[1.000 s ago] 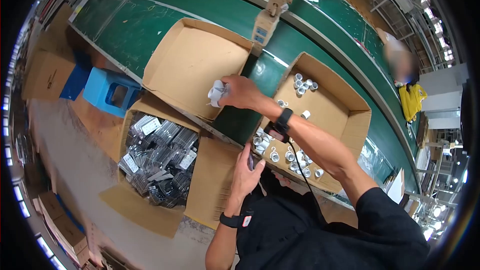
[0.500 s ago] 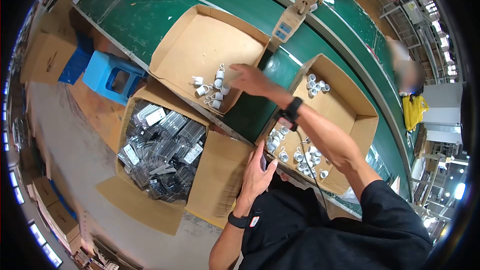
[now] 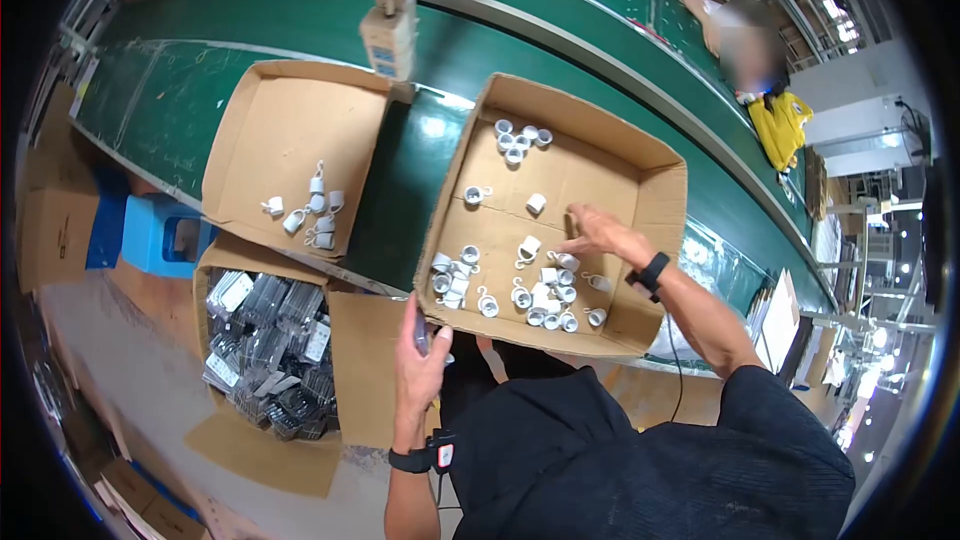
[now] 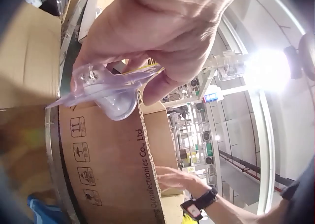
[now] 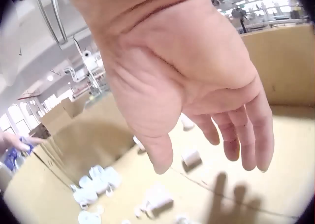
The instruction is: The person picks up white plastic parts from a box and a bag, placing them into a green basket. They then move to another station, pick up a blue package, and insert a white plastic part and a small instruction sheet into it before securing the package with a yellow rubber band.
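My right hand point(image 3: 603, 236) is over the right cardboard box point(image 3: 580, 125), fingers extended downward and apart, holding nothing. Below it lie small white cup-shaped pieces with hooks point(image 3: 529, 248), bunched along the near side, with a few farther back. In the right wrist view, a single white piece point(image 5: 191, 157) lies on the cardboard between thumb and fingers. At the box's near left corner, my left hand point(image 3: 420, 372) pinches a clear plastic piece point(image 4: 106, 91) with a rounded, cup-like end. More white pieces point(image 3: 317, 202) lie grouped in the left cardboard box point(image 3: 295, 110).
Both boxes rest on a green conveyor table point(image 3: 400, 165). A floor carton point(image 3: 375, 355) beside it holds dark items in clear packs point(image 3: 265, 340). A blue stool point(image 3: 150, 240) stands at left, and a post with sockets point(image 3: 390, 35) rises behind. Another person is beyond.
My right hand released several white pieces into the left box, then swung right over the other box. The left hand stays at the box corner. The head view has shifted right.
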The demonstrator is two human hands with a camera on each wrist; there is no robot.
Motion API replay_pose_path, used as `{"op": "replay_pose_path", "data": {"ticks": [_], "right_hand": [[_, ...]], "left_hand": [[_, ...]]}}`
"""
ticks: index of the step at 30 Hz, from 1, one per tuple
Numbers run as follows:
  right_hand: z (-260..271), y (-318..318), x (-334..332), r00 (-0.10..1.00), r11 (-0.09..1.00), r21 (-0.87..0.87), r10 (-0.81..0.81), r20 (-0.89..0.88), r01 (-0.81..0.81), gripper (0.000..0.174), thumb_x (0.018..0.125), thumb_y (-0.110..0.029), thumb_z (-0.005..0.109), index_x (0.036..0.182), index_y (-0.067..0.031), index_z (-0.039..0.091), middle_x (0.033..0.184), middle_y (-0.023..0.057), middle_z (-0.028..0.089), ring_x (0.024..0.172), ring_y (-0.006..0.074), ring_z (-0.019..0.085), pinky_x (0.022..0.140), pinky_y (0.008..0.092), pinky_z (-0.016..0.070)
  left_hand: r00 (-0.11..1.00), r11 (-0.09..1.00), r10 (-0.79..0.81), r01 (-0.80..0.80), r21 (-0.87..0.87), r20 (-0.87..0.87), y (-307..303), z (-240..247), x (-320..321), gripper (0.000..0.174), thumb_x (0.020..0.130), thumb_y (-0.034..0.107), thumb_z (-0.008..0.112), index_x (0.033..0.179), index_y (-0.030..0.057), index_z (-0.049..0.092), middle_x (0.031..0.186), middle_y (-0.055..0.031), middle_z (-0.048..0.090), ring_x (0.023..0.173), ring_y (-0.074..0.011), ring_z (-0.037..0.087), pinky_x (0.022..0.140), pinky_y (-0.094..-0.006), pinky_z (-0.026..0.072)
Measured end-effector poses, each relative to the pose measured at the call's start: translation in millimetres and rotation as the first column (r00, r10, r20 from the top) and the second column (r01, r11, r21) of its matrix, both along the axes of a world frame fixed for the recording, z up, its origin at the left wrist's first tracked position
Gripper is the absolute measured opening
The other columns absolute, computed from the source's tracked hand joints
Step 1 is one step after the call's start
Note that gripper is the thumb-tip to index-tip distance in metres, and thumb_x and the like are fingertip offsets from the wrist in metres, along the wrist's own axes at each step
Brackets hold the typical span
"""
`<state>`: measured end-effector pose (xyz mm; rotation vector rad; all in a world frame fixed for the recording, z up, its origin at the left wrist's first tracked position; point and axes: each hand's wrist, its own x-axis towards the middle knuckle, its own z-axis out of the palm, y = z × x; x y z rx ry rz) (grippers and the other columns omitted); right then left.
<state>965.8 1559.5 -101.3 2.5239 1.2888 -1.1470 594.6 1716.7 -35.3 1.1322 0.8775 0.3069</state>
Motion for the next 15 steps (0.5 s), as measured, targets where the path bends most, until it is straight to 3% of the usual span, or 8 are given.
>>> {"op": "replay_pose_path", "data": {"ticks": [3, 6, 9, 12, 13, 15], "right_hand": [[-20.1, 3.9, -34.1, 0.985, 0.916, 0.382, -0.158, 0.063, 0.123, 0.096, 0.072, -0.053, 0.089, 0.138, 0.0019, 0.047, 0.127, 0.0272, 0.055, 0.118, 0.0461, 0.057, 0.099, 0.052, 0.0505], [-21.6, 34.9, -36.3, 0.996, 0.85, 0.519, -0.09, -0.024, 0.089, 0.09, 0.071, -0.046, 0.091, 0.137, -0.0028, 0.048, 0.131, 0.0244, 0.05, 0.118, 0.0451, 0.056, 0.099, 0.0515, 0.0507], [-17.8, 39.6, -49.2, 0.984, 0.889, 0.427, 0.178, 0.009, -0.165, 0.082, 0.072, -0.035, 0.091, 0.137, -0.009, 0.049, 0.134, 0.0218, 0.05, 0.119, 0.0434, 0.055, 0.1, 0.0498, 0.0511], [-22.6, 29.9, -49.5, 0.963, 0.89, 0.385, 0.27, -0.016, -0.243, 0.077, 0.074, -0.022, 0.089, 0.14, -0.0138, 0.049, 0.138, 0.0172, 0.048, 0.127, 0.0404, 0.051, 0.105, 0.0468, 0.0489], [-25.6, 27.0, -48.0, 0.971, 0.869, 0.456, 0.237, -0.04, -0.194, 0.067, 0.072, -0.014, 0.088, 0.132, -0.0138, 0.056, 0.13, 0.0155, 0.052, 0.125, 0.0384, 0.051, 0.097, 0.0473, 0.0529], [-37.2, 22.8, -40.2, 0.963, 0.845, 0.494, 0.264, -0.051, -0.206, 0.06, 0.074, -0.013, 0.086, 0.128, -0.013, 0.059, 0.125, 0.0138, 0.055, 0.123, 0.0357, 0.053, 0.097, 0.0463, 0.0525]], "left_hand": [[1.0, 1.0, -0.011, 0.011, 0.027, -0.019, -2.7, -7.3, 1.3, 0.073, 0.094, 0.004, 0.064, 0.158, -0.0074, 0.028, 0.147, -0.0168, 0.051, 0.132, -0.0219, 0.053, 0.111, -0.0327, 0.041], [0.999, 0.999, -0.017, 0.018, 0.035, -0.04, -3.1, -1.6, 3.7, 0.073, 0.095, 0.005, 0.065, 0.157, -0.0085, 0.028, 0.148, -0.0166, 0.052, 0.132, -0.021, 0.052, 0.112, -0.0322, 0.0401], [0.998, 0.999, -0.02, 0.021, 0.029, -0.052, -1.1, 4.5, 6.1, 0.073, 0.095, 0.006, 0.065, 0.157, -0.0086, 0.029, 0.147, -0.0168, 0.052, 0.132, -0.021, 0.052, 0.112, -0.0323, 0.0396], [0.999, 1.0, 0.007, -0.006, 0.009, -0.041, -4.3, 5.8, 6.9, 0.072, 0.095, 0.007, 0.065, 0.156, -0.0087, 0.03, 0.147, -0.017, 0.053, 0.132, -0.0211, 0.052, 0.113, -0.0324, 0.039], [0.999, 1.0, 0.016, -0.015, 0.009, -0.037, -4.7, 3.4, 6.7, 0.072, 0.095, 0.007, 0.065, 0.156, -0.0088, 0.03, 0.147, -0.0171, 0.052, 0.132, -0.0212, 0.052, 0.113, -0.0324, 0.0388], [0.999, 0.999, 0.036, -0.036, 0.008, -0.021, -5.2, -1.9, 6.0, 0.071, 0.096, 0.008, 0.065, 0.156, -0.009, 0.031, 0.147, -0.0172, 0.052, 0.132, -0.0213, 0.052, 0.113, -0.0325, 0.0384]]}}
